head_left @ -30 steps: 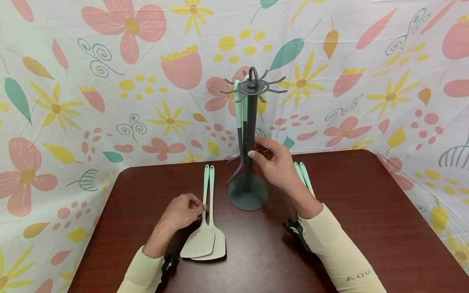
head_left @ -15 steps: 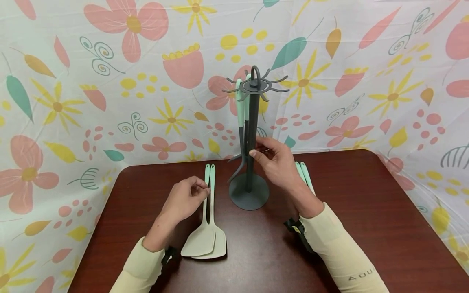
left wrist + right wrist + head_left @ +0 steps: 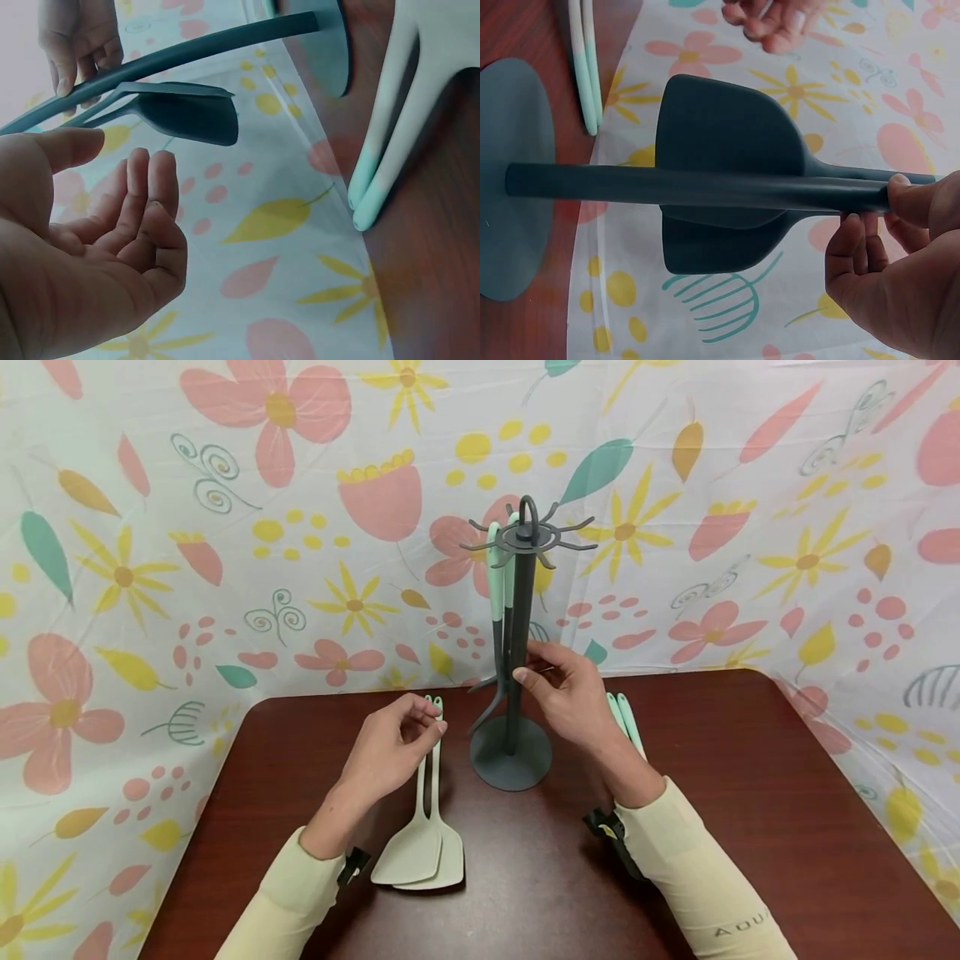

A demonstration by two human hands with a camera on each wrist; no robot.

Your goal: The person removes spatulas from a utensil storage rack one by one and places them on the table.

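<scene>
A dark grey utensil stand (image 3: 521, 618) with a ring of hooks stands upright on the table. My right hand (image 3: 566, 693) pinches its pole between thumb and fingers. Two dark-headed turners with mint handles hang on its left side; in the right wrist view one broad turner head (image 3: 727, 127) partly covers the other turner head (image 3: 712, 251). Two cream turners (image 3: 408, 856) lie overlapping, left of the stand. Above their mint handle ends hovers my left hand (image 3: 393, 743), fingers loosely bent; nothing is in it in the left wrist view (image 3: 97, 247).
Two more mint handles (image 3: 628, 722) lie right of the stand, their other ends hidden behind my right forearm. The dark brown table (image 3: 750, 793) backs onto a flower-printed cloth (image 3: 360, 560). The stand's round base (image 3: 510, 772) rests near the table's middle.
My left hand has moved up and slightly right, from beside the cream turners' shafts to above their handle ends. My right hand stays on the pole; the turners have not moved.
</scene>
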